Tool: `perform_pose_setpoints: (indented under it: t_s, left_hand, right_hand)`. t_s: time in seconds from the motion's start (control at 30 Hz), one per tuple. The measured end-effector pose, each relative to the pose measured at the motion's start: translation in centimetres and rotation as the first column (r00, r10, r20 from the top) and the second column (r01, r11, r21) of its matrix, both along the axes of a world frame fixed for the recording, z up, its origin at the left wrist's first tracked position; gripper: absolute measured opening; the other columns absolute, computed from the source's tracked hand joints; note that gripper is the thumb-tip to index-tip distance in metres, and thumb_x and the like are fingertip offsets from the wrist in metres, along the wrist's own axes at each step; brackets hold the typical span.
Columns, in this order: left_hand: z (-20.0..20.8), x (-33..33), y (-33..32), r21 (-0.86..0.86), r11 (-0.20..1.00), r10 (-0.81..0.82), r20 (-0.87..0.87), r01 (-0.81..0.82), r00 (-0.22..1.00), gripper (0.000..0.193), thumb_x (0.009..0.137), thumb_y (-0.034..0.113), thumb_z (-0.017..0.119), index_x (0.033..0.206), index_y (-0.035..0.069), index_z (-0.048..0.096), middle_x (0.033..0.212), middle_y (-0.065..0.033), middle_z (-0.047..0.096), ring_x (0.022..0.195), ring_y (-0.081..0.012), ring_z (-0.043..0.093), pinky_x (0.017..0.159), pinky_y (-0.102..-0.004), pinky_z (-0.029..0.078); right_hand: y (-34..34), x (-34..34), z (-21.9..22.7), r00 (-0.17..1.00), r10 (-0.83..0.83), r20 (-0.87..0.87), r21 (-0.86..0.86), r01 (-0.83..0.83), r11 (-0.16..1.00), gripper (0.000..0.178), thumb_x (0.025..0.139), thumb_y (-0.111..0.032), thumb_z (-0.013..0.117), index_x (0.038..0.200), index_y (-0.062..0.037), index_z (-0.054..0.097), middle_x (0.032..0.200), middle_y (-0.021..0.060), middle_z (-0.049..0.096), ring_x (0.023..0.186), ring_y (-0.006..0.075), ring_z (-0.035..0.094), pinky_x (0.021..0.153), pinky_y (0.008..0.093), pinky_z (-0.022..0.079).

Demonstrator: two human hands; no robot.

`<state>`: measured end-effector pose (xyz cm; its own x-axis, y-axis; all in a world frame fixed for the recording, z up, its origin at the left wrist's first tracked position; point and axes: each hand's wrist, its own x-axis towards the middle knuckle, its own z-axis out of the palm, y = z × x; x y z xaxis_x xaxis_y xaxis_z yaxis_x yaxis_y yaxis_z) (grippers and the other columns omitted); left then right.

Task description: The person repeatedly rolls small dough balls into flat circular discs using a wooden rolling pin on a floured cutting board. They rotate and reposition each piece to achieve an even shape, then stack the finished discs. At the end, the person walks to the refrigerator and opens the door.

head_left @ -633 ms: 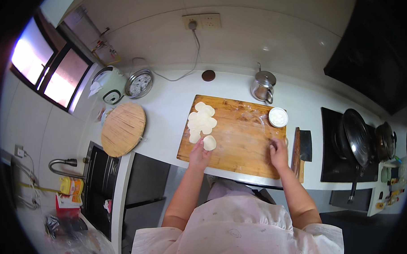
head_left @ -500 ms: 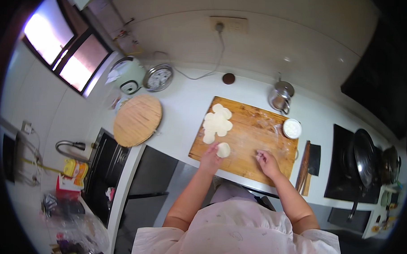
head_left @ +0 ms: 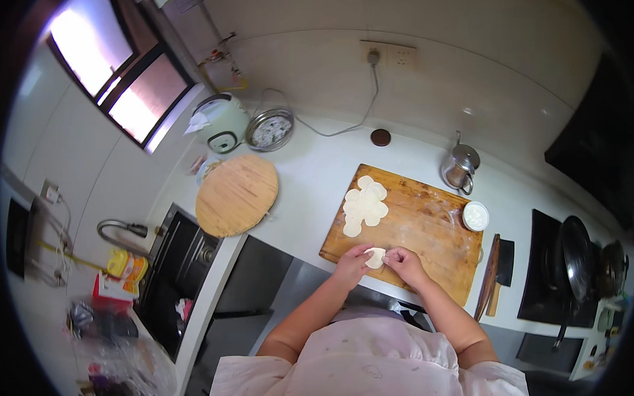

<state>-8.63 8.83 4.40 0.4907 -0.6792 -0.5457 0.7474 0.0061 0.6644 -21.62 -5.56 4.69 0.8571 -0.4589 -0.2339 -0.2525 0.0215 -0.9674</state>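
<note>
White counter [head_left: 311,177] carries the wooden cutting board [head_left: 427,230]. Stack of round dough wrappers [head_left: 363,205] sits at the board's far-left corner. Left hand [head_left: 352,262] and right hand [head_left: 405,264] both pinch one dough piece [head_left: 375,257] at the near edge, fingers closed on it.

A single head-worn fisheye camera looked steeply down from above the person's shoulders, facing the wall behind the worktop [head_left: 311,177]. The wooden board [head_left: 428,226] sat near the picture's centre at arm's reach, the forearms entered from the lower edge, and straight edges bowed toward the dark rim.
</note>
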Motion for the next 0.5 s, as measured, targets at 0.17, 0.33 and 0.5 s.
perform_pose_setpoints:
  t_s: [0.17,0.33,0.5]
  left_hand:
    - [-0.3,3.3,-0.5,-0.017,0.995,-0.094,-0.033,0.094,0.995,0.027,0.099,0.006,0.06,0.126,0.004,0.06,0.12,-0.0102,0.065,0.11,-0.0215,0.065,0.09,-0.0365,0.057]
    - [0.3,7.6,-4.1,0.001,0.998,-0.068,-0.014,0.068,0.998,0.024,0.099,0.005,0.059,0.123,0.005,0.062,0.114,-0.0072,0.068,0.107,-0.0198,0.065,0.09,-0.0358,0.056]
    - [-1.2,13.3,-9.1,0.022,0.996,0.072,0.291,-0.082,0.954,0.034,0.096,-0.002,0.051,0.129,0.004,0.058,0.115,-0.0097,0.065,0.107,-0.021,0.063,0.092,-0.0362,0.053]
  right_hand:
    - [2.2,0.8,-1.1,0.983,-0.183,0.022,-0.029,0.183,0.983,0.02,0.094,-0.012,0.07,0.11,-0.0018,0.065,0.086,-0.0027,0.062,0.075,0.0062,0.052,0.069,0.023,0.046]
    - [5.5,-1.7,-1.0,0.928,-0.366,-0.067,-0.154,0.353,0.923,0.022,0.095,-0.012,0.067,0.114,-0.0014,0.065,0.084,0.0004,0.065,0.075,0.0086,0.058,0.071,0.0247,0.05]
    - [7.9,-6.7,-2.3,0.793,-0.607,-0.058,-0.151,0.594,0.79,0.022,0.095,-0.01,0.064,0.116,-0.0023,0.065,0.086,0.0015,0.066,0.076,0.0091,0.059,0.072,0.0252,0.051]
